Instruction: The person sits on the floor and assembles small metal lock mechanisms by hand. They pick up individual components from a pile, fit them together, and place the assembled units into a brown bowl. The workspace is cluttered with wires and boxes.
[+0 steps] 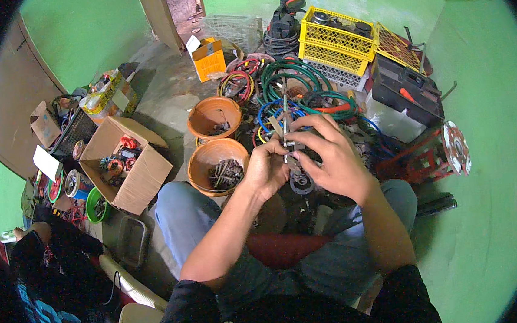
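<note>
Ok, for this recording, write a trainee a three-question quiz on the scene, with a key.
1. True or false: the left hand and the right hand both touch the metal piece.
2. How many orange tubs stand left of the hands?
3. Which lies left of those tubs? A: yellow crates; B: open cardboard box; C: black toolbox.
Key: 1 true; 2 two; 3 B.

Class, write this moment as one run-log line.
left hand: holding metal piece | right hand: touching same piece | around: orange pots, cardboard box
</note>
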Tool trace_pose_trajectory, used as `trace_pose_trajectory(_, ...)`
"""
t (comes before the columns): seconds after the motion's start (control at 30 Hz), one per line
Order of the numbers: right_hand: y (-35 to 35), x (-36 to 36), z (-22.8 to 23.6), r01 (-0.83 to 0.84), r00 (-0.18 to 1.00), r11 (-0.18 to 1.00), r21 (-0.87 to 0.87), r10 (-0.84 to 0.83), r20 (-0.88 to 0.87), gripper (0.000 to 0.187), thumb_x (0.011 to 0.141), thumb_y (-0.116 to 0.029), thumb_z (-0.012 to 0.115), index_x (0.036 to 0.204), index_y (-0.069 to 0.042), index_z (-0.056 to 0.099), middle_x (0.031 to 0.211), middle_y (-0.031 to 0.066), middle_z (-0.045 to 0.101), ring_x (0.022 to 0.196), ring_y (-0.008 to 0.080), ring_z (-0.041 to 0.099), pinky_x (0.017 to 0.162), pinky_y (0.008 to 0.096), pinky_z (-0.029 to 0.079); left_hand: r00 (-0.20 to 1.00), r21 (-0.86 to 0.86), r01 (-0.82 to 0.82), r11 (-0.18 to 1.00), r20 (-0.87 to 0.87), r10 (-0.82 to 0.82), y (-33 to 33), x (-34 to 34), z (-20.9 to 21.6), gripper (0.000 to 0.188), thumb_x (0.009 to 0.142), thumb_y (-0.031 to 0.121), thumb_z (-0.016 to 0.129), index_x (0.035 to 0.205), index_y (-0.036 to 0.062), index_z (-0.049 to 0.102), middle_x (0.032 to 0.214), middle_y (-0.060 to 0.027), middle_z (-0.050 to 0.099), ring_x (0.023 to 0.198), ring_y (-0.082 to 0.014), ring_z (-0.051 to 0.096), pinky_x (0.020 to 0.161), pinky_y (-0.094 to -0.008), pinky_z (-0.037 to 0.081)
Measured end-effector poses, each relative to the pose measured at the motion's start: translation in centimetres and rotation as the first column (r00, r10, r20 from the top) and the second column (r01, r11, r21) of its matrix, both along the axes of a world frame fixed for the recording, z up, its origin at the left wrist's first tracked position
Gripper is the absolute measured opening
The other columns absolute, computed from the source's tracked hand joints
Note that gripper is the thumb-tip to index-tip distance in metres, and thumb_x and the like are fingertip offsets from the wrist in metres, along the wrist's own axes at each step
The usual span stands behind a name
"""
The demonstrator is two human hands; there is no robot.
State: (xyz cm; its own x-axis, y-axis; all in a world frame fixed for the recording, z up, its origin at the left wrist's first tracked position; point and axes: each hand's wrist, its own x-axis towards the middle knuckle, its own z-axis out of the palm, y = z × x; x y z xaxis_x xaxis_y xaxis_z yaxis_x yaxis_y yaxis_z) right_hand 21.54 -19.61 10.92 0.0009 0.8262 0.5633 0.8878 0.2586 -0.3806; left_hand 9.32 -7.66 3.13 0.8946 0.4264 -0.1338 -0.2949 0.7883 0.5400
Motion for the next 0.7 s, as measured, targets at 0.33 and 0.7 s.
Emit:
trace_pose_trajectory(0.33, 2.2, -0.5, -0.8, -0.010, 0.996, 1.000, 0.029, 0.013, -0.092, 0.017, 0.081, -0.008, 0.070, 0.096, -0.001, 0.067, 0.099, 0.0122, 0.062, 0.095, 0.0323, 0.061, 0.086, 0.0410, 0.049, 0.992, -0.034, -0.007, 0.999, 0.128, 0.011, 0.4, -0.9, -0.4, 0.070, 0.065, 0.004, 0.051, 0.135, 0.0079, 0.045, 0.117, -0.0074, 0.057, 0.105, -0.0223, 0.057, 0.098, -0.0378, 0.045)
trace_pose_trajectory(0.7, 3.8, 0.2, -2.6, -0.040, 0.737, 0.998, -0.040, 0.002, -0.675, 0.019, 0.089, -0.012, 0.068, 0.101, 0.003, 0.069, 0.095, 0.0126, 0.071, 0.089, 0.0191, 0.066, 0.082, 0.0321, 0.050, 0.996, -0.033, 0.019, 0.999, 0.091, -0.015, 0.3, -1.7, 0.5, 0.044, 0.077, 0.005, 0.051, 0.121, 0.0086, 0.052, 0.110, -0.0070, 0.060, 0.103, -0.0217, 0.060, 0.093, -0.0412, 0.048)
